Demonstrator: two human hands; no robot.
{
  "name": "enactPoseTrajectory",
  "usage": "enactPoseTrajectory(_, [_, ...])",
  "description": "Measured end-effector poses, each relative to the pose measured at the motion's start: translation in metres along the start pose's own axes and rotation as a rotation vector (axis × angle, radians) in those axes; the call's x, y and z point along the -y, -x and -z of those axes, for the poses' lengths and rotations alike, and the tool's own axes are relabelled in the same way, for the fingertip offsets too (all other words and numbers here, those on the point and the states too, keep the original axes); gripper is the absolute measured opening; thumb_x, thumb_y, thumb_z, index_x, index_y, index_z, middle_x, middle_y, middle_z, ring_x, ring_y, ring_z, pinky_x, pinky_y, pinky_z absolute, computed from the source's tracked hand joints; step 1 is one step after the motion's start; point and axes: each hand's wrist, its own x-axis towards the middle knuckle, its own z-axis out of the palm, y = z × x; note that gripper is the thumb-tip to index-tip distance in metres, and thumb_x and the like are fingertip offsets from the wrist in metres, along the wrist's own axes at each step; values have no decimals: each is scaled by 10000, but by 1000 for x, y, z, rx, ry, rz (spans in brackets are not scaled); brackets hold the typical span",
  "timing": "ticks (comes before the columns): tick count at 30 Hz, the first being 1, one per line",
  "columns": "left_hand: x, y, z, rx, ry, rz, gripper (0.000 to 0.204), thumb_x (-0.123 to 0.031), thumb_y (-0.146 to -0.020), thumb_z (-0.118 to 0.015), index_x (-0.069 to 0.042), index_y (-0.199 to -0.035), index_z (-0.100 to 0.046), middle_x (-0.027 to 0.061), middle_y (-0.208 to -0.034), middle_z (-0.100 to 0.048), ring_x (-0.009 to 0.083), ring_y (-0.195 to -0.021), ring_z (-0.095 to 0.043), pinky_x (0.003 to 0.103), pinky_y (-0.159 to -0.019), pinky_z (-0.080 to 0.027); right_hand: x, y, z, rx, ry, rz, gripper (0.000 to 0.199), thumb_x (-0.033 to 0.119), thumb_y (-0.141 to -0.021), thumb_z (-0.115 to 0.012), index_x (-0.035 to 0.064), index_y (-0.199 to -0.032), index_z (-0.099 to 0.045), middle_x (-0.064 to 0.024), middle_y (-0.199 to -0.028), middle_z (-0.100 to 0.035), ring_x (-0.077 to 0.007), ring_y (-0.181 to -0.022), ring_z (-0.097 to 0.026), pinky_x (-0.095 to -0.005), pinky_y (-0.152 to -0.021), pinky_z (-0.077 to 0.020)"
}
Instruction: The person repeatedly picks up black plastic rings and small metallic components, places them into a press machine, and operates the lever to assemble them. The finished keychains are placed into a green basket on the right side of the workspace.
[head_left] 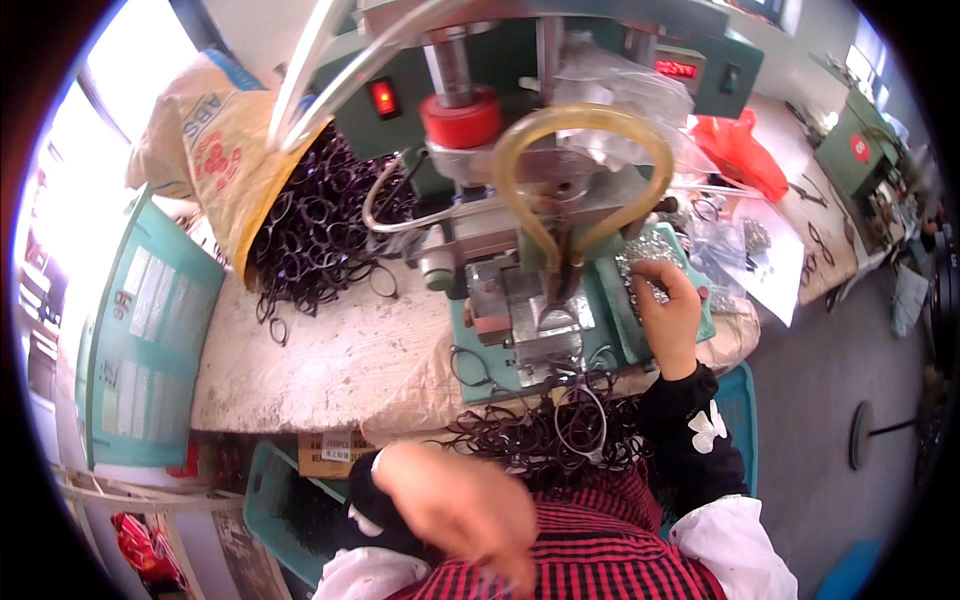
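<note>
**Hands at the press**

Left grip [465, 510], blurred, hovers over the red-checked lap; its state cannot be told. Dark rings [540, 435] pile just beyond. Right hand [668, 312] pinches small metal parts [645, 258] beside the green press [530, 250]. A yellowish hose [585, 120] loops in front; a sack [235, 150] spills rings onto the surface [330, 370].

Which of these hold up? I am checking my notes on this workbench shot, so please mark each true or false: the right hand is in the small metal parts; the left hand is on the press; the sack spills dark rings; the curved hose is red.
1. The right hand reaches into the pile of small metal parts: true.
2. The left hand rests on the press: false; it is low, near the person's lap, blurred.
3. The sack spills dark rings onto the table: true.
4. The curved hose is red: false; it is yellowish.
</note>
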Motion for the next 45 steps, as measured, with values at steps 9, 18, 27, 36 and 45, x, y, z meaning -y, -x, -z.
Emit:
enactPoseTrajectory(9, [51,100,-25,-1476,-312,746,232,-86,-1020,-552,-2,-1214,-646,95,-1110,-688,179,-954,-630,322,-868,-491,11,50,64,-101,81,-227,112,-44,-846,-707,-9,-952,-716,-79,-895,-709,-215,-861,-677,-318,-790,-508])
enactPoseTrajectory(18, [14,63,-23,-1671,-375,438,350,-255,-1004,-488,47,-1020,-664,80,-794,-647,105,-667,-540,253,-598,-422,84,2,19,227,-354,-94,168,-49,-805,-730,0,-962,-690,-71,-943,-701,-175,-926,-676,-295,-843,-519])
enactPoseTrajectory(27, [19,29,-2,-1697,-216,-56,174,-236,-1091,-395,-76,-1055,-455,133,-974,-586,221,-769,-587,340,-638,-517,101,10,-26,156,-752,-325,364,-45,-846,-709,-28,-1182,-573,-64,-1040,-691,-109,-965,-654,-244,-873,-500])
enactPoseTrajectory(36, [-28,-46,-18,-1252,220,256,272,-297,-1110,-318,-42,-1166,-396,266,-854,-688,251,-603,-659,278,-485,-529,140,9,6,297,-607,-236,451,-7,-881,-658,-32,-1319,-552,-103,-1194,-674,-191,-1136,-629,-340,-1002,-469])
enactPoseTrajectory(45, [38,-57,2,-1215,689,439,177,-257,-1099,-379,-93,-1042,-416,266,-826,-694,301,-583,-680,300,-432,-499,-14,2,28,131,575,105,245,140,-747,-790,86,-980,-738,-227,-1239,-636,-431,-1269,-541,-490,-1054,-454])
